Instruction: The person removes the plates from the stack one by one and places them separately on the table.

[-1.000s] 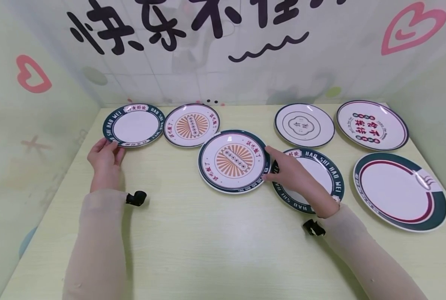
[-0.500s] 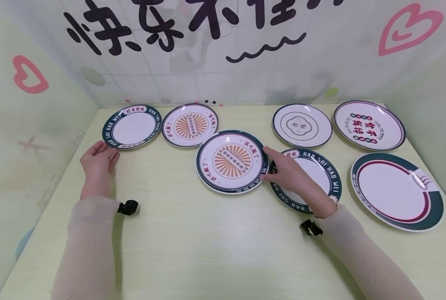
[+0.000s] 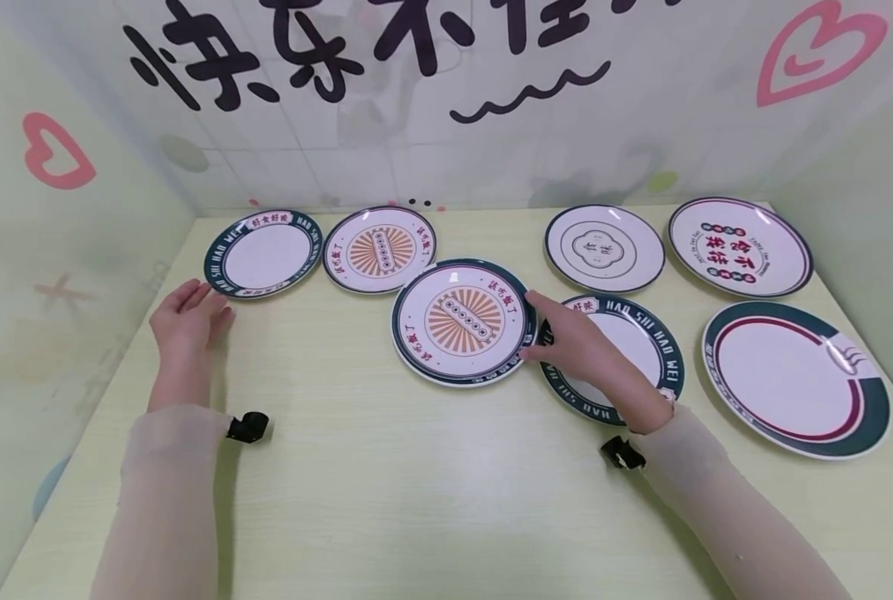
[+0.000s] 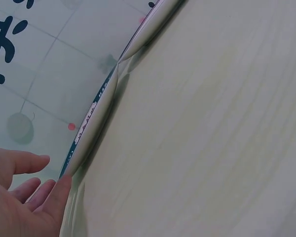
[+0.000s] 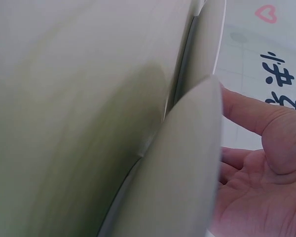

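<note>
My left hand (image 3: 184,329) lies beside the green-rimmed plate (image 3: 266,254) at the back left. One fingertip is at that plate's rim in the left wrist view; whether it touches, I cannot tell. The thumb stands apart from the rim. With my right hand (image 3: 577,342) I hold the right rim of a plate with an orange sunburst (image 3: 465,323), thumb and forefinger spread along its edge. My right forearm crosses over a second green-rimmed plate (image 3: 664,358). In the right wrist view, plate undersides partly hide my right fingers (image 5: 232,158).
A smaller sunburst plate (image 3: 381,250) sits behind the held one. Back right are a plate with a grey emblem (image 3: 604,250) and one with red lettering (image 3: 740,248). A large oval plate (image 3: 795,383) lies at the right. Printed walls enclose the pale table (image 3: 416,492).
My left hand has drawn back leftward and toward me from the green-rimmed plate, its fingers loosening from the rim. The right hand stays on the sunburst plate. The view has shifted slightly.
</note>
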`<state>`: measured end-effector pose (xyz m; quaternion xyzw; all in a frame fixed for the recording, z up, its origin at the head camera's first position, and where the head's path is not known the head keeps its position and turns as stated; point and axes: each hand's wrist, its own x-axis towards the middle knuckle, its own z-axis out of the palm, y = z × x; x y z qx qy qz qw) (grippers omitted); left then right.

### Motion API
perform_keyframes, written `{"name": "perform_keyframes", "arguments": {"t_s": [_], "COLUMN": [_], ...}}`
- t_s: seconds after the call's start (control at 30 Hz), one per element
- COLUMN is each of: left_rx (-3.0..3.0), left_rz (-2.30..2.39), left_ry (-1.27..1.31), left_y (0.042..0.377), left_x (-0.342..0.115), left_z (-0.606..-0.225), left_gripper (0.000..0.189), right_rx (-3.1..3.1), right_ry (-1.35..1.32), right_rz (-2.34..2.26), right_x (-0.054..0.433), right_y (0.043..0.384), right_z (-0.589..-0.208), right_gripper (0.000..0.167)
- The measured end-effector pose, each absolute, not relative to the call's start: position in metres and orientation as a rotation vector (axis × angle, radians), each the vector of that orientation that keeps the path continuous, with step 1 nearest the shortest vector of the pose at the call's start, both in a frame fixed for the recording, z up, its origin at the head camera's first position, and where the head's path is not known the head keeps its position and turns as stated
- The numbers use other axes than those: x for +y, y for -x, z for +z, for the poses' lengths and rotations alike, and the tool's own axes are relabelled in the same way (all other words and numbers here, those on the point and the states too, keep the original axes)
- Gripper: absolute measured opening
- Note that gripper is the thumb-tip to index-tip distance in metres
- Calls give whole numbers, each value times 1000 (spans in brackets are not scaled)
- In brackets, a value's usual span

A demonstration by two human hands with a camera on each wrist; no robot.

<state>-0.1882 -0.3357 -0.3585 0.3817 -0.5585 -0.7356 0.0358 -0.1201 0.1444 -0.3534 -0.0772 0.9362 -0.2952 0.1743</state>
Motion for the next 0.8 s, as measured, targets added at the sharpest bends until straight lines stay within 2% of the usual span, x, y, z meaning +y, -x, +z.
{"name": "perform_keyframes", "arguments": {"t_s": [0.8], "left_rx": [-1765], "left_rz": [-2310], "left_ry": [-936], "left_y": [172], "left_x": [-299], "left_z": [-355], "left_gripper": [66], "right_rx": [2672], "right_ry": [238], "right_rz": [-809], "right_x": [145], "right_y": [122], "right_z": [-356], "right_gripper": [86]}}
